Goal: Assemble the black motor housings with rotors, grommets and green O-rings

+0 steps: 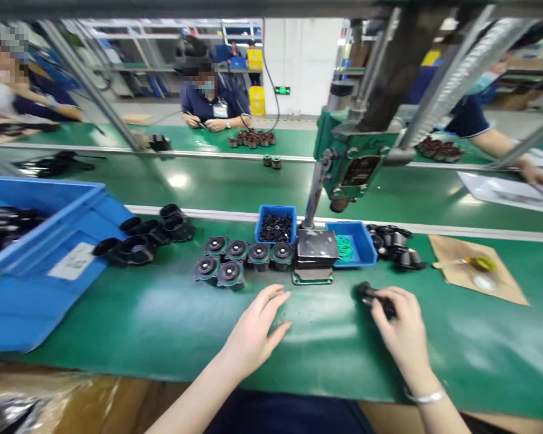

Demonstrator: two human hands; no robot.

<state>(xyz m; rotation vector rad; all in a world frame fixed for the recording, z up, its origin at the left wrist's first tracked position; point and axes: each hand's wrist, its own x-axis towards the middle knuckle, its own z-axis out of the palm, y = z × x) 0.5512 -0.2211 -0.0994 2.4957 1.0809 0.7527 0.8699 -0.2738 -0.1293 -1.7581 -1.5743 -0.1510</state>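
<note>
My left hand (259, 330) hovers over the green bench with its fingers apart and nothing in them. Just beyond it stand several round black motor housings (230, 272) with green rings, grouped in rows. My right hand (400, 319) is closed on a black plastic part (368, 294), partly covered by my fingers and blurred, so its exact kind cannot be made out. Between and beyond my hands sits the press's black block (317, 246). Behind that are a blue bin of small black parts (276, 226) and a blue bin of green rings (350, 244).
A green press head (355, 160) hangs above the bench. At left stands a large blue crate (79, 223) beside black cylindrical shells (138, 248). Black parts (398, 247) and a brush (452, 263) on cardboard (507, 286) lie at right. Co-workers sit across the line.
</note>
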